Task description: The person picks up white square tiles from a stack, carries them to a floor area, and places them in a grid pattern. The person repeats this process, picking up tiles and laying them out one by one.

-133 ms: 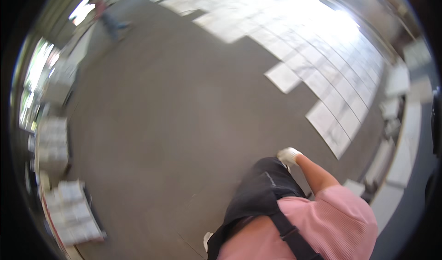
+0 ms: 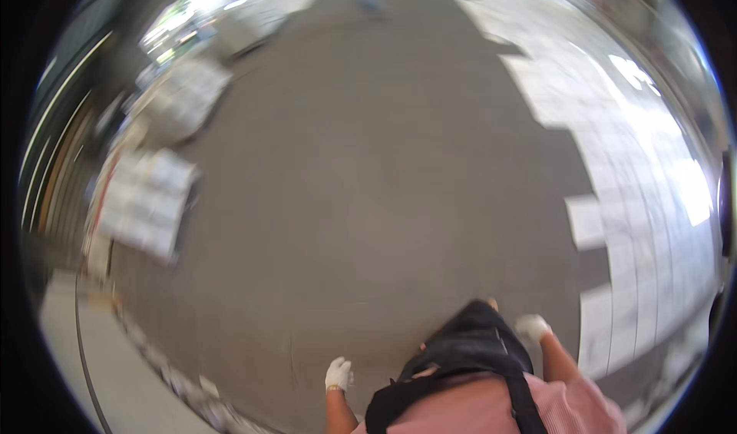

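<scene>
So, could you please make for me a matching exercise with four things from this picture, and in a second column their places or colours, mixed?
Things:
1. Left hand
2. Tiles
3. Shirt
4. Right hand

Places or colours:
A. pink
B. white-gloved, nearer to the tiles in the picture
C. laid in rows on the right part of the floor
D. white-gloved, farther from the tiles in the picture

Right pairs: 1-D, 2-C, 3-A, 4-B
</scene>
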Demonstrator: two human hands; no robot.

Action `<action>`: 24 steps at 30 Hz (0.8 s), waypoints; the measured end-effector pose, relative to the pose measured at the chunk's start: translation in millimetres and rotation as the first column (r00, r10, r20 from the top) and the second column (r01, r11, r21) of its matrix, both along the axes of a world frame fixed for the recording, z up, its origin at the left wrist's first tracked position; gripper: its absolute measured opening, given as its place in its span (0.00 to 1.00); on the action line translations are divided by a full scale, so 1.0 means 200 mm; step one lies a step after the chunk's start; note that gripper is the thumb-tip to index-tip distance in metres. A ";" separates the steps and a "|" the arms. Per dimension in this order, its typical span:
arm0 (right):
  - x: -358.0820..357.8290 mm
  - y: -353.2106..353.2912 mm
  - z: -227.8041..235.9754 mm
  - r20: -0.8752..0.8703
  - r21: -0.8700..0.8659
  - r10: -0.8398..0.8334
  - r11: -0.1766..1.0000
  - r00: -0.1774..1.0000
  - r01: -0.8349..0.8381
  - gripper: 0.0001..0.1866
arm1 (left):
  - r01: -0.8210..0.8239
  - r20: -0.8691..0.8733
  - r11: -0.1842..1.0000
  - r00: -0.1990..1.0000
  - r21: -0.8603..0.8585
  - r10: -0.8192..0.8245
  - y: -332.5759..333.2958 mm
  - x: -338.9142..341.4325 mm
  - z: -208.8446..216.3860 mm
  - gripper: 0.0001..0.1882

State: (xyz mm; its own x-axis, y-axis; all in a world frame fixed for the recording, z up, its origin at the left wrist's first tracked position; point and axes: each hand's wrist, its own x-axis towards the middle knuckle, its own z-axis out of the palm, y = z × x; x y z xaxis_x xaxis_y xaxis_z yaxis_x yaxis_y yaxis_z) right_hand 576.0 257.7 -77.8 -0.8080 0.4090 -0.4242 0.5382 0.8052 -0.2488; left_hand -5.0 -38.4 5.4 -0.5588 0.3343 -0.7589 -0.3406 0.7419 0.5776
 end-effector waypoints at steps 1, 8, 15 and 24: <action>-0.07 0.03 -0.05 0.249 -0.107 -0.013 0.993 0.968 0.041 0.11 | -0.022 -0.006 0.998 1.000 0.058 0.022 0.05 -0.03 -0.06 0.28; -0.34 0.86 -0.07 0.520 -0.216 0.037 0.972 0.853 0.090 0.14 | 0.394 -0.244 0.914 0.881 -0.100 -0.406 0.79 -0.07 0.15 0.32; -1.49 1.85 -0.34 0.545 -0.216 0.286 0.956 0.788 -0.198 0.14 | -0.089 -0.121 0.956 0.991 -0.280 0.056 0.46 -0.48 -0.06 0.34; -3.85 2.66 0.03 0.018 -0.235 0.082 0.969 0.996 -0.076 0.16 | -0.843 0.282 0.527 0.482 -0.109 0.829 0.19 -0.47 -0.20 0.10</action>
State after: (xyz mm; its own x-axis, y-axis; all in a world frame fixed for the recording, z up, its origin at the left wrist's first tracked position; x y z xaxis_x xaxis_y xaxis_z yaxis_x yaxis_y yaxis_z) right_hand -194.0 790.6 -71.3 -0.8205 0.2309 -0.5230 0.4845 0.7665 -0.4216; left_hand -99.3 -1.3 -34.3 -0.3696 -0.1470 -0.9175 -0.9277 0.0018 0.3734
